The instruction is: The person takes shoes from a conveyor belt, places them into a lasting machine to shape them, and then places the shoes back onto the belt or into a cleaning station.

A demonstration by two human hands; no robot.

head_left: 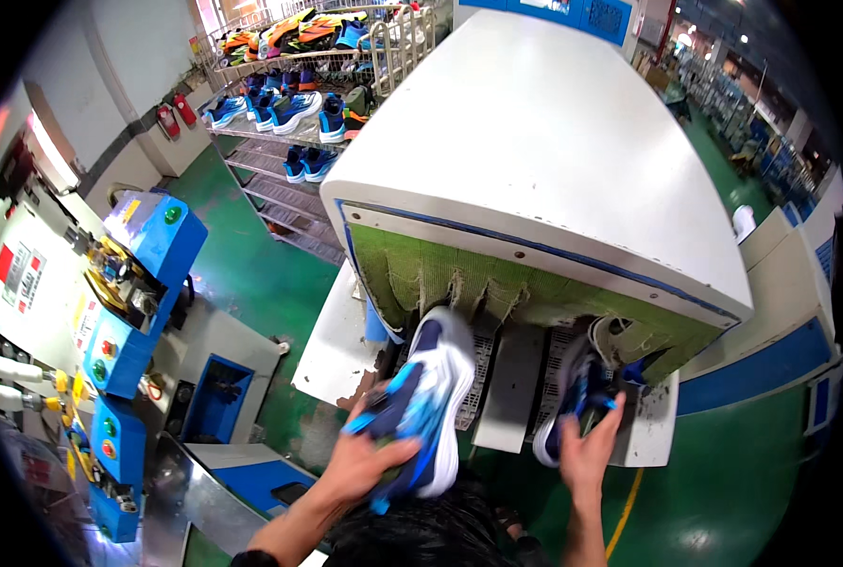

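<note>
My left hand (pixel 357 465) is closed around the heel end of a blue and white sneaker (pixel 433 378), which is tilted with its toe pointing away from me. The toe hangs in front of the frayed green curtain (pixel 412 260) of a white machine. My right hand (pixel 592 452) grips the heel end of a second, darker blue sneaker (pixel 575 387) at the right side of the opening. That shoe is slightly blurred and its toe lies over a slatted conveyor track (pixel 549 369). Another shoe (pixel 612 333) partly shows under the curtain, mostly hidden.
The white machine hood (pixel 554 123) fills the middle. Behind it to the left stands a metal rack (pixel 280 194) with several sneakers on its shelves. A machine with blue control boxes (pixel 119 354) stands at the left. A grey plate (pixel 511 387) divides the tracks.
</note>
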